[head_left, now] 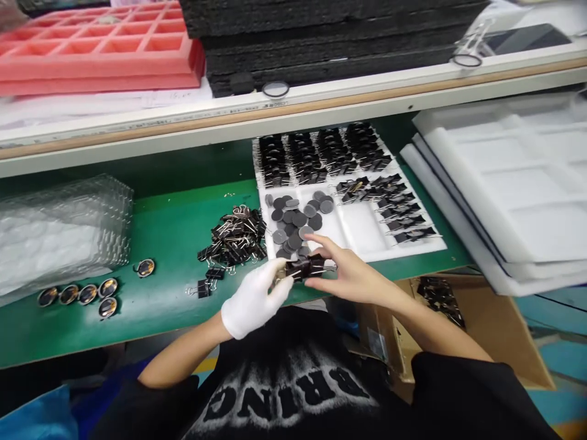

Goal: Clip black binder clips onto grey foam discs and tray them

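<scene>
My left hand (257, 297), in a white glove, pinches one side of a few black binder clips (305, 267) just above the table's front edge. My bare right hand (351, 272) has its thumb and fingers around the other side of them. Behind them, grey round discs (293, 223) lie in a compartment of a white foam tray (362, 226). Rows of black clips (321, 153) fill the tray's back compartments, and more clips (398, 205) stand at its right. A heap of black binder clips (236, 235) sits left of the tray, with two loose clips nearer me.
Stacked clear plastic trays (64, 226) and several round items (87, 293) are on the green table (169, 244) at left. White foam trays (509, 183) lean at right. A cardboard box (490, 324) holds clips below. The shelf (220, 128) bears red foam (101, 67) and black foam (321, 43).
</scene>
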`<state>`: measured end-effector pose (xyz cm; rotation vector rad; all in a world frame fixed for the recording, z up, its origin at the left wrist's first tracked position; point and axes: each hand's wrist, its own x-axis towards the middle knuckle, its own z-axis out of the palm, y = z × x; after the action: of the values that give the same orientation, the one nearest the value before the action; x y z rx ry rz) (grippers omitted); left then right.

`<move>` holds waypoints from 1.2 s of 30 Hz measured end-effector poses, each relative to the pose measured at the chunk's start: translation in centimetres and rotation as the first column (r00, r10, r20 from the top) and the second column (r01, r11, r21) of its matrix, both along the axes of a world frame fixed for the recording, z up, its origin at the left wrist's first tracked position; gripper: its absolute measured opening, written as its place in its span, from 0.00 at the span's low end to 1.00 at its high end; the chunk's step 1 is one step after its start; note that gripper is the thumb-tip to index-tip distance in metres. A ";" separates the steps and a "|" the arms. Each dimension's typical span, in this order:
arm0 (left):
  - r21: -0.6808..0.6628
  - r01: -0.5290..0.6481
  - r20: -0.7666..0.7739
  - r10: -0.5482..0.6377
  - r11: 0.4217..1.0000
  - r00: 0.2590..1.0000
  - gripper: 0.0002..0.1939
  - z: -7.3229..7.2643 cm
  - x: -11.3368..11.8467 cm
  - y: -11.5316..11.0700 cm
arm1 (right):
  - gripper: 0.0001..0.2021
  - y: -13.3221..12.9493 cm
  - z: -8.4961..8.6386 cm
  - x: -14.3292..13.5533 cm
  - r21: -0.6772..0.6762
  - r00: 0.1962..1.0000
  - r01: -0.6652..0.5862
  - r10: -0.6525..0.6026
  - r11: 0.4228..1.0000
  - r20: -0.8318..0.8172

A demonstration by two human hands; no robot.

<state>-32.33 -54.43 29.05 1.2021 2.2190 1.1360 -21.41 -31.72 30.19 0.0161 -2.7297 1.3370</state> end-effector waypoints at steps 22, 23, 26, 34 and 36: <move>0.031 0.071 -0.387 -0.054 0.997 0.921 0.14 -2.5 1.5 -4.0 | 0.16 19.0 -4.0 -2.0 0.698 0.924 0.383 -0.259 0.605 -0.282; 0.063 0.055 -0.396 -0.026 0.996 0.918 0.14 -2.4 1.3 -4.4 | 0.17 17.9 -3.7 -2.1 0.682 0.904 0.426 -0.254 0.594 -0.342; 0.181 -0.037 -0.420 0.111 0.983 0.901 0.12 -1.9 0.2 -5.3 | 0.13 13.7 -3.2 -3.3 0.664 0.866 0.483 -0.203 0.571 -0.456; 0.232 -0.333 -0.409 0.402 0.914 0.819 0.14 -1.1 -4.5 -10.5 | 0.20 9.2 -4.7 -7.4 0.787 0.944 0.208 0.093 0.580 -0.318; 0.137 -0.505 -0.481 0.503 0.852 0.718 0.17 -1.3 -6.0 -13.3 | 0.20 9.4 -4.1 -7.2 0.733 0.939 0.219 0.066 0.644 -0.339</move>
<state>-38.37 -67.77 27.76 0.9874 3.0950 1.0791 -28.58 -22.34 26.04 0.1732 -2.7035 0.0331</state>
